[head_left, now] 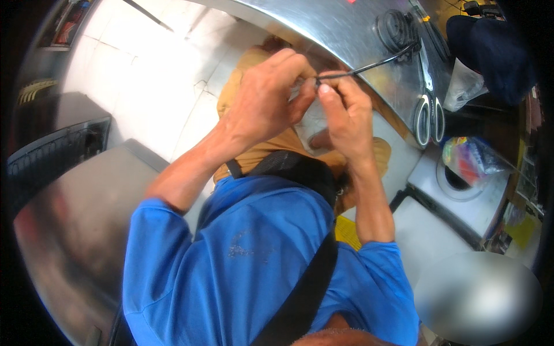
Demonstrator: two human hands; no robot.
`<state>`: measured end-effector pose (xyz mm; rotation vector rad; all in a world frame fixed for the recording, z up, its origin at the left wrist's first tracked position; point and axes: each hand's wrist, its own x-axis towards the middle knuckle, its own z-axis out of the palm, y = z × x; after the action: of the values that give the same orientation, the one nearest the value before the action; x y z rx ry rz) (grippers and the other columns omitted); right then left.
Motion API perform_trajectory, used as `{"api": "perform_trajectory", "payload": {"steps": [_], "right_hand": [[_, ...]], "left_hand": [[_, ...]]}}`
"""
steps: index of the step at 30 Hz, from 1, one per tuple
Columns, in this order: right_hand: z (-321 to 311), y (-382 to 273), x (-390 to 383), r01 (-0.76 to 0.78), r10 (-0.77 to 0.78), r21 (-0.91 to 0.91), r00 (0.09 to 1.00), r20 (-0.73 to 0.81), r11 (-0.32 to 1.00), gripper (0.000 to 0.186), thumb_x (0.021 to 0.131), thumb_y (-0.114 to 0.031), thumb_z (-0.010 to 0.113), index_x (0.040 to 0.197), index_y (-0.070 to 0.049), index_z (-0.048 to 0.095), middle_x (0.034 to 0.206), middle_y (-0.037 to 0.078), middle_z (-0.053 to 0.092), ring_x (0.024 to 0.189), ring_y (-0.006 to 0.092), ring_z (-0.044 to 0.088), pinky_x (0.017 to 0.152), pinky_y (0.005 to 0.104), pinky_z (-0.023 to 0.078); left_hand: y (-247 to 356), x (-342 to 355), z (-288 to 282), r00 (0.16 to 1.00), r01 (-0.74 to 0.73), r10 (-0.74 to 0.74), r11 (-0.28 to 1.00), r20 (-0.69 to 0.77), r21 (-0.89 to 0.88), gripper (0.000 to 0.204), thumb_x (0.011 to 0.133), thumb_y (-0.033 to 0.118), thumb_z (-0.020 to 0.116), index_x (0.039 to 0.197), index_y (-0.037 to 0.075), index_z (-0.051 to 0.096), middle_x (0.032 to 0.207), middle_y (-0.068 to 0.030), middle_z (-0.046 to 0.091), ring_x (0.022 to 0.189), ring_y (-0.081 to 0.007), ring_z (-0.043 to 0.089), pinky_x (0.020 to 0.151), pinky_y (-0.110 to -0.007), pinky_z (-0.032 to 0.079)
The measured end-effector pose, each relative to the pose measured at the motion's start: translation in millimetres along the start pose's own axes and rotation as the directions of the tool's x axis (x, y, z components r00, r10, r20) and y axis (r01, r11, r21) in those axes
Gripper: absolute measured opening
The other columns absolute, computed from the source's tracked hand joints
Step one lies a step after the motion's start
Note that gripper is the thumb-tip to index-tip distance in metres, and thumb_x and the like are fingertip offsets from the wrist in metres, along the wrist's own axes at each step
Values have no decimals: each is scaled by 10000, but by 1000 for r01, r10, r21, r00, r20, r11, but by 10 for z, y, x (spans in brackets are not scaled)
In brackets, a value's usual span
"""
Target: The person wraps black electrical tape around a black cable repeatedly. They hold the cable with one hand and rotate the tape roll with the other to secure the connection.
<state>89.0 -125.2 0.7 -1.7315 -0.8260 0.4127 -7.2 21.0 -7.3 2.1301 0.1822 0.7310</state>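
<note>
My left hand [271, 92] and my right hand [345, 109] meet above my lap, pinched on a thin black cable [378, 63]. The tips of my right thumb and fingers press on it where it bends by my left fingers; what exactly sits between the fingertips is too small to tell. The cable runs up to the right toward a dark coil [394, 32] on the steel tabletop [332, 26]. Large scissors [428, 99] with white and black handles lie on the tabletop, right of my right hand.
At the right are dark cloth [490, 57], a clear bag [464, 86] and a colourful plastic packet [470, 161] on a white appliance [438, 205]. A dark grey cabinet [83, 219] stands at the left on the white tiled floor [144, 81]. The tabletop's edge is just beyond my hands.
</note>
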Motion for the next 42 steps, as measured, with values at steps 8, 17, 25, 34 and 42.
{"api": "perform_trajectory", "payload": {"steps": [8,17,25,34,42], "right_hand": [[-79,54,-52,-108,104,64,993,62,992,282,976,-233,678,1061,36,695,944,110,683,880,174,639,825,321,513],[-234,-235,-165,-16,17,-12,997,73,1000,332,967,-205,745,1168,49,673,1054,104,691,904,141,666,787,287,544],[-344,-574,-54,-55,38,225,996,78,973,164,959,-41,736,1081,39,662,937,57,664,814,52,640,692,206,516],[-359,-774,785,198,-82,-310,933,351,930,424,943,-398,756,840,6,677,620,94,556,553,142,526,530,343,439],[-254,-610,1058,78,106,-402,903,417,912,428,952,-403,740,865,14,702,646,105,600,609,162,595,580,352,488]], "left_hand": [[-14,42,11,1000,21,-22,1000,-8,-22,93,851,-40,713,917,3,663,801,-120,630,721,-249,641,641,-345,508],[60,50,-113,998,54,-53,994,20,-90,97,902,-20,725,995,-4,705,866,-100,694,777,-172,691,706,-300,558],[149,32,-132,995,51,-66,982,-77,-183,147,892,-21,748,947,14,617,841,-41,690,806,-106,686,736,-270,567],[195,64,-227,997,-15,16,1000,-78,18,156,858,11,782,892,54,636,843,-53,711,755,-130,689,695,-282,571],[177,64,-212,988,-98,114,984,-106,149,233,825,18,810,1051,60,770,937,-94,746,838,-209,738,740,-311,599]]}}
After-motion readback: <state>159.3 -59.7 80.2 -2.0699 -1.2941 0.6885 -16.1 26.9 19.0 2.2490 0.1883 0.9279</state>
